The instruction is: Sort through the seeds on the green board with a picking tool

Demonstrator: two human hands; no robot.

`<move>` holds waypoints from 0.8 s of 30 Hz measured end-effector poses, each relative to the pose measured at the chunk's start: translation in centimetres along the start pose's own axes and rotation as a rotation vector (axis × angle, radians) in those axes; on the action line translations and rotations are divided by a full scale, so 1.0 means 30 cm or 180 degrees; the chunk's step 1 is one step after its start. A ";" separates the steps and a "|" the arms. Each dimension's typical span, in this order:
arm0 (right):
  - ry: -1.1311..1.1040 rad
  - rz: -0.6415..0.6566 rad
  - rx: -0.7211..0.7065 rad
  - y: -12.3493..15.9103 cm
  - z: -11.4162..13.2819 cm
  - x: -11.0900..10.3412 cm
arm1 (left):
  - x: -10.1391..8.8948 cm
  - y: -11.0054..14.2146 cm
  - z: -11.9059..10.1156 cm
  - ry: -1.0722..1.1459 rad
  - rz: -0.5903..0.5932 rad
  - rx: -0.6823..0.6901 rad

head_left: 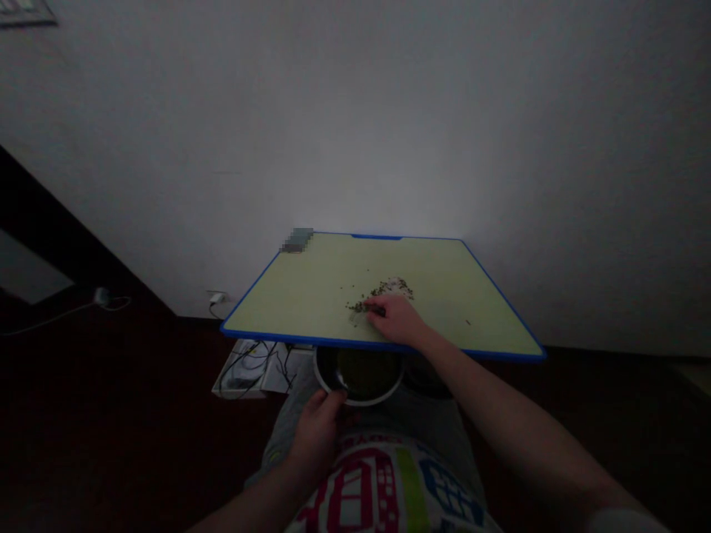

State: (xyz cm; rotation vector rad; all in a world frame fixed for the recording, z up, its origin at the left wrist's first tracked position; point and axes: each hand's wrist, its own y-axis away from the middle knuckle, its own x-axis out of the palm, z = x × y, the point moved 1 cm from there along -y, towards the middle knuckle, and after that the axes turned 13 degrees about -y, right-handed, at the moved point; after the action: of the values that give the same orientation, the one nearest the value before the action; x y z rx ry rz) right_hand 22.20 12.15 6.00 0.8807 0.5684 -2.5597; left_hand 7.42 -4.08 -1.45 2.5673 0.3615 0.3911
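Observation:
A pale green table (311, 296) with a blue rim stands against the wall. A small scatter of dark grains (389, 289) lies on its middle. My right hand (397, 318) rests palm down on the table at the near edge of the grains, fingers curled together onto them. Just below the table's front edge sits a round metal bowl (360, 377) with dark contents. My left hand (319, 429) grips the bowl's near left rim, holding it under the edge.
A white wall rises right behind the table. A small blurred object (298, 240) sits at the table's back left corner. Cables and a white tray-like thing (249, 368) lie on the dark floor to the left. A plug (216, 299) sits at the wall base.

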 end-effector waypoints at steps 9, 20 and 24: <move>-0.0528 0.0489 -0.0039 0.017 -0.002 0.006 | 0.006 0.012 -0.011 -0.0049 0.0024 0.0050; -0.1299 -0.0005 -0.0089 0.042 -0.056 -0.096 | -0.003 0.001 0.006 0.0027 0.0096 0.0118; -0.1398 -0.0907 0.0224 0.041 -0.124 -0.187 | 0.002 0.011 -0.005 0.0013 0.0043 0.0056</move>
State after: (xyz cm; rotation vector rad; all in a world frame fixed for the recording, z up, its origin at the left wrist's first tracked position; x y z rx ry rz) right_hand 28.73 14.11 6.61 0.2466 0.4972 -2.9187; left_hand 7.49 -4.26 -1.15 2.5878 0.3506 0.3999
